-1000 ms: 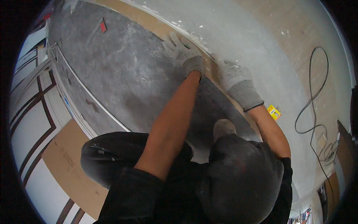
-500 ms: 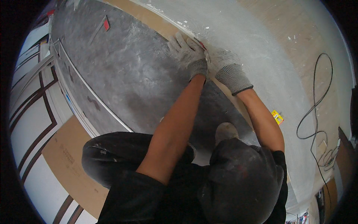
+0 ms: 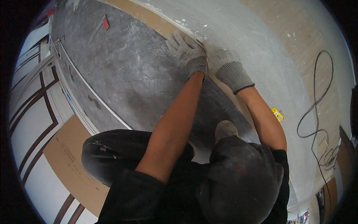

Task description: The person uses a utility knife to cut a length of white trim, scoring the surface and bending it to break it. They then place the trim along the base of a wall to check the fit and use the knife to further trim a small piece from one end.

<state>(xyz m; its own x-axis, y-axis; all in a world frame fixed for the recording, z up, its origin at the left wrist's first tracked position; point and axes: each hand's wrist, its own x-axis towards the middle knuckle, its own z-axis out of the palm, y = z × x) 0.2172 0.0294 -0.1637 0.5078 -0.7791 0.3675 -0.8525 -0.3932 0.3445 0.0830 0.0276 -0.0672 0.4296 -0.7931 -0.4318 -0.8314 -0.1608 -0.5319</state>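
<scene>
My left hand (image 3: 186, 51), in a dusty grey knit glove, lies with its fingers spread over a brown strip (image 3: 149, 16) at the edge of the dark grey floor. Close beside it on the right is my right hand (image 3: 223, 61), gloved the same way, its back upward and its fingers bent down out of sight. A thin dark item with a bit of red (image 3: 201, 43) shows between the two hands at the strip's whitish edge. My right fingers seem closed around it, but its kind is too small to make out.
A whitish dusty surface (image 3: 268, 71) with small flakes borders the strip. On it are a yellow packet (image 3: 277, 114) and a looped black cable (image 3: 315, 100). The grey floor (image 3: 126, 71) carries a red-ended thin tool (image 3: 105, 24) and a long white rod (image 3: 91, 89). A brown board (image 3: 71, 164) lies lower left.
My right hand has shifted very slightly, and the dark and red item by its fingers shows a little differently. My left hand stays nearly in place.
</scene>
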